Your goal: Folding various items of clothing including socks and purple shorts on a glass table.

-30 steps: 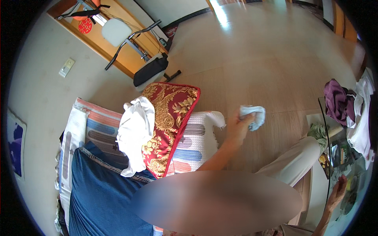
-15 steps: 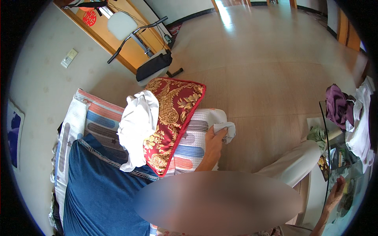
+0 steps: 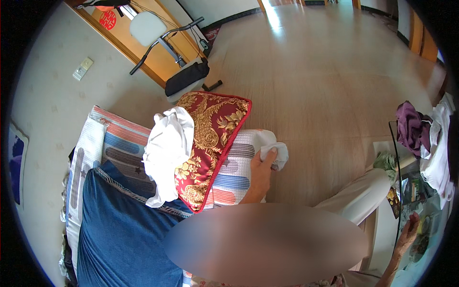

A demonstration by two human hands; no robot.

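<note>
My left hand [image 3: 261, 173] is closed on a bunched white cloth [image 3: 279, 156], with the thumb pressed on top of it. It is at the edge of a striped sofa cover [image 3: 236, 165]. A red and gold patterned cushion [image 3: 215, 126] leans just left of it, with a crumpled white garment [image 3: 168, 143] draped over its left side. At the lower right, my right hand [image 3: 408, 231] rests by the edge of a glass-topped table [image 3: 397, 201], fingers stretched out and holding nothing that I can see. A large blurred patch hides part of my lower view.
A dark blue cloth [image 3: 124, 229] covers the sofa's near left. Purple fabric [image 3: 410, 126] and white clothing [image 3: 437, 143] are heaped on the table, with a green cloth [image 3: 384, 162] nearby. An exercise machine [image 3: 184, 79] stands beyond the cushion. Wooden flooring [image 3: 311, 95] stretches ahead.
My left hand has shifted slightly right with the white cloth, which is now more gathered under the thumb. My right hand stays almost still.
</note>
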